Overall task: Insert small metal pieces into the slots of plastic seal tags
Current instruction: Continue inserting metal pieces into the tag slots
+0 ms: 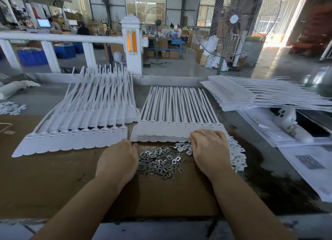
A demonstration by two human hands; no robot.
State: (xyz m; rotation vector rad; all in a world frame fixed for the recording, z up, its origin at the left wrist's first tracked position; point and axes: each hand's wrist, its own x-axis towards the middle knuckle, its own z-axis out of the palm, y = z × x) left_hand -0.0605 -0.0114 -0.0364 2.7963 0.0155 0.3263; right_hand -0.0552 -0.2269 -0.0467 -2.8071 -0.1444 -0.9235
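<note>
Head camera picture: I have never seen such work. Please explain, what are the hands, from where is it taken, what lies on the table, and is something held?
The camera sits on the worker's head and looks down. The left hand and right hand rest beside a pile of small metal pieces on brown cardboard. Behind them lie rows of white plastic seal tags, with a further row to the left and a stack at the right. The fingertips are hidden, so I cannot tell whether anything is held.
</note>
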